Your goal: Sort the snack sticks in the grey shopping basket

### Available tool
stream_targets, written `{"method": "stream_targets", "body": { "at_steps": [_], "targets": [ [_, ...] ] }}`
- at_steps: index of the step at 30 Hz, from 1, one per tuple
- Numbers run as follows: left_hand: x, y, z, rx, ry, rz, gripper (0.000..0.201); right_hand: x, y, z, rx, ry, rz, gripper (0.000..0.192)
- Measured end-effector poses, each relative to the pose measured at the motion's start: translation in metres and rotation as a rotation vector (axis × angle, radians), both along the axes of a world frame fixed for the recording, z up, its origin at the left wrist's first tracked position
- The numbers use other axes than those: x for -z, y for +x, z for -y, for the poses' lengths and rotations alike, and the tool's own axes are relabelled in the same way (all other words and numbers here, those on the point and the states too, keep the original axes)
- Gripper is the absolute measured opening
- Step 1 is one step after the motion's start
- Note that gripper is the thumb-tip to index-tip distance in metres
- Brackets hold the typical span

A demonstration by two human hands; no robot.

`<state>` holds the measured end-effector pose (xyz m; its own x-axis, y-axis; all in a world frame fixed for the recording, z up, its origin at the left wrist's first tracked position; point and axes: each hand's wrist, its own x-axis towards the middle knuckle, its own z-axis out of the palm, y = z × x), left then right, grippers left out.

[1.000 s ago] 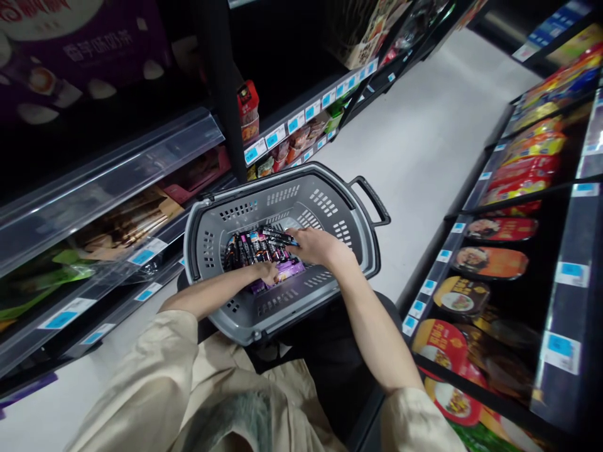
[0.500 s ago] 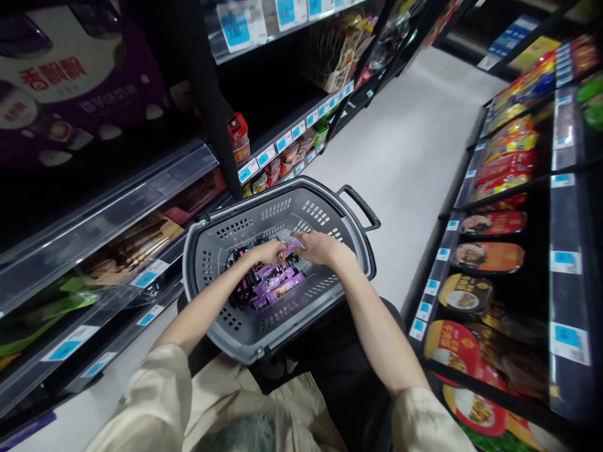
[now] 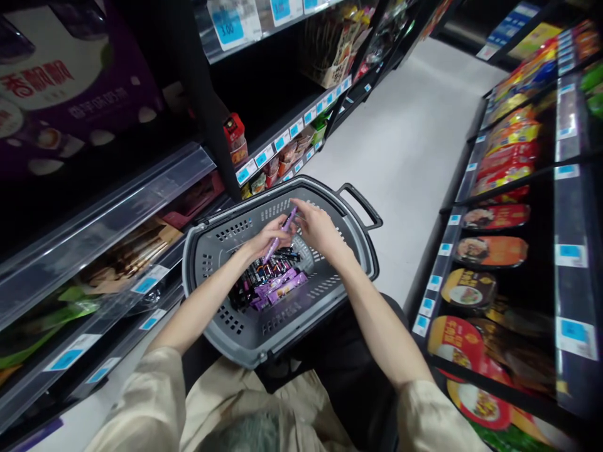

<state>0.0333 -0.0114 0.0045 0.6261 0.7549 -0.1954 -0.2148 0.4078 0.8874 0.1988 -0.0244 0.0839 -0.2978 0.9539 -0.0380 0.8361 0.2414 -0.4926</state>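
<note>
purple and thin, a snack stick [image 3: 282, 231] is up in the air over a grey basket [image 3: 351, 235]. both hands hold it. the left hand [image 3: 269, 241] pinches the low end of the snack stick with its fingers pressed together. the right hand [image 3: 315, 227] pinches the top end between the thumb and the first fingers. the stick is tilted, with its top end pointing up and to the right.

the grey basket is plastic with lots of little holes in its walls. it has a black handle [image 3: 362, 204] on the far side. the basket sits in front of the person, just past the knees. in the bottom of the basket lies a pile of snack packs [image 3: 271, 282]. some are purple and some are dark. the hands are above that pile and do not touch it.

both arms come out of wide cream sleeves [image 3: 155, 402].

the pale floor [image 3: 414, 138] runs down the middle between the shelves. on the left is a shelf [image 3: 108, 207] with a clear plastic front and blue price tags [image 3: 146, 284]. a big purple box [image 3: 70, 94] stands up high on it. on the right is a dark shelf [image 3: 570, 251] with round red and orange food bowls [image 3: 490, 251] lying on their sides, each with a blue tag near it.
</note>
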Motion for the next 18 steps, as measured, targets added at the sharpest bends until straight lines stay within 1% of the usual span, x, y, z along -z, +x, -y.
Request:
{"method": "stream_targets", "body": {
  "at_steps": [3,5,8,10,12,13,16,18],
  "targets": [
    [0.001,-0.001,0.001,-0.013,-0.051,0.045,0.049,-0.002,0.0,-0.004,0.101,-0.027,-0.198,0.064],
    [0.002,-0.002,0.002,-0.016,-0.063,0.007,0.05,-0.001,0.0,-0.007,0.171,-0.029,-0.314,0.066],
    [0.005,0.0,0.004,0.006,-0.034,-0.129,0.049,0.005,0.0,-0.011,0.228,-0.034,-0.498,0.052],
    [0.012,0.005,0.004,0.036,0.049,-0.208,0.052,0.009,0.0,-0.012,0.237,-0.061,-0.633,0.042],
    [0.027,0.012,0.003,0.088,0.186,-0.314,0.05,0.011,0.002,-0.012,0.27,-0.064,-0.751,0.037],
    [0.037,0.014,0.003,0.146,0.285,-0.419,0.048,0.012,0.002,-0.012,0.294,-0.049,-0.796,0.035],
    [0.072,0.02,0.013,0.429,0.571,-0.805,0.039,0.008,0.006,-0.012,0.377,-0.002,-0.876,0.029],
    [0.095,0.02,0.031,0.6,0.653,-0.949,0.032,0.004,0.008,-0.012,0.425,-0.04,-0.919,0.029]
  ]
}}
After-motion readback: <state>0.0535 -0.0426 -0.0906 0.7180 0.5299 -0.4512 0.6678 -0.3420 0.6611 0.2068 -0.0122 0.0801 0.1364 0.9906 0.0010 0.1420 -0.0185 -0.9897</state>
